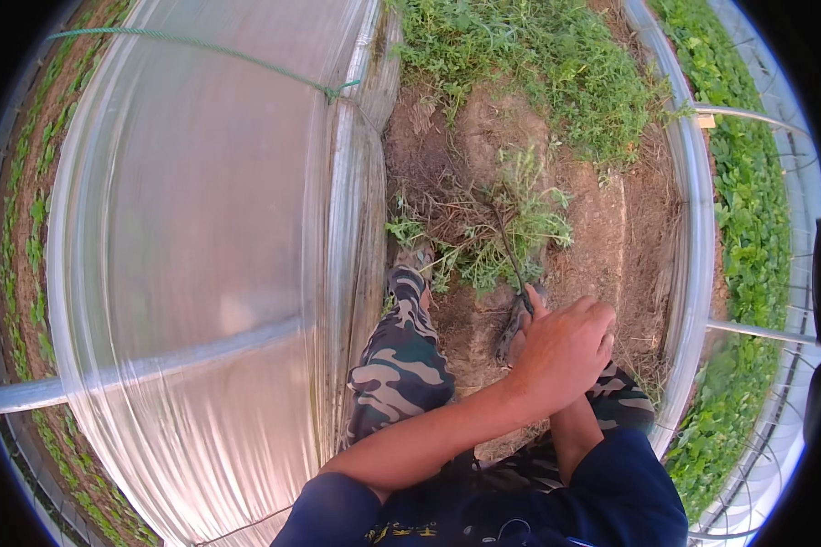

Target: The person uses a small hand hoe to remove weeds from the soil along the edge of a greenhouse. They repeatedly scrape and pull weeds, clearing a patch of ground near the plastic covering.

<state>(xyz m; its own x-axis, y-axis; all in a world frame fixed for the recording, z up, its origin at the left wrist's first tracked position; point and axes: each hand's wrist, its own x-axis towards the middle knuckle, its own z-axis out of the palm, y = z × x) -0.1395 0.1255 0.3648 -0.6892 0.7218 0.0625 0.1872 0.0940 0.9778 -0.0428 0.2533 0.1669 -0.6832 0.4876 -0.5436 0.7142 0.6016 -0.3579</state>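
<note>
My left hand (564,355) reaches across to the right and lies over my right hand, its fingers bent; whether it grips anything cannot be told. Mostly hidden beneath it, my right hand (536,301) shows a finger along the dark handle end of a thin hand tool (510,253). The tool slants forward, and its far end disappears among a heap of uprooted weeds (479,239) with brown stems and green leaves. This heap lies on bare soil just ahead of my feet. My right shoe (513,331) is close below the handle.
Clear plastic sheeting (205,205) stretches along the left, with a green rope (246,58) across it. Dense green weeds (554,61) grow ahead. A plastic-covered edge (694,205) runs along the right, with metal rods and leafy crop rows (752,225) beyond.
</note>
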